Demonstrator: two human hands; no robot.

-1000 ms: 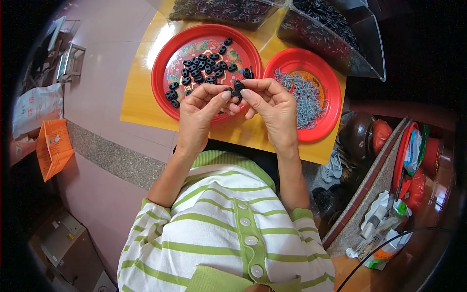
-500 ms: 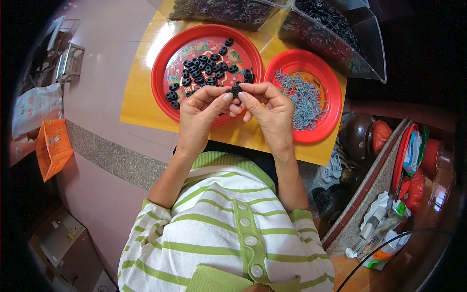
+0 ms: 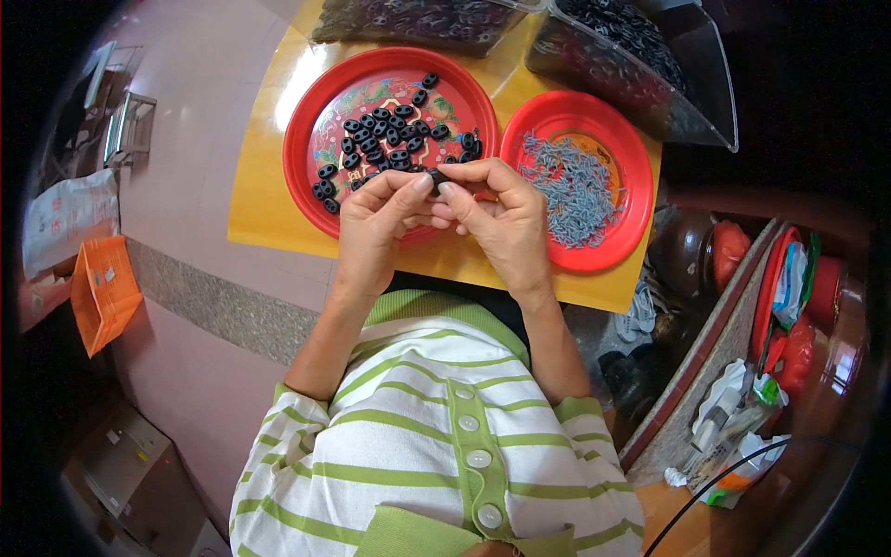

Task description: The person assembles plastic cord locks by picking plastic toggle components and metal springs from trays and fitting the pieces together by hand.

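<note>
Between the fingertips of both hands is a small black plastic piece (image 3: pixel 436 180), mostly covered by the fingers. My left hand (image 3: pixel 379 215) pinches it from the left and my right hand (image 3: pixel 499 215) from the right, just over the near edge of the larger red tray (image 3: pixel 299 158). Many black oval pieces with two holes (image 3: pixel 371 144) lie loose in that tray. To the right of my right hand, a smaller red plate (image 3: pixel 635 223) holds a heap of small grey screws or pins (image 3: pixel 568 200).
Beneath the tray and plate is a yellow tabletop (image 3: pixel 264 218). At its far side stand two clear bins (image 3: pixel 640 79) (image 3: pixel 418 23) full of dark parts. On the right, a stone-topped ledge (image 3: pixel 664 418) carries packets and red bags. An orange bag (image 3: pixel 104 288) sits at the left.
Both hands have shifted slightly left, keeping the black piece between them. The piece appears turned and is more covered by the fingers now.
</note>
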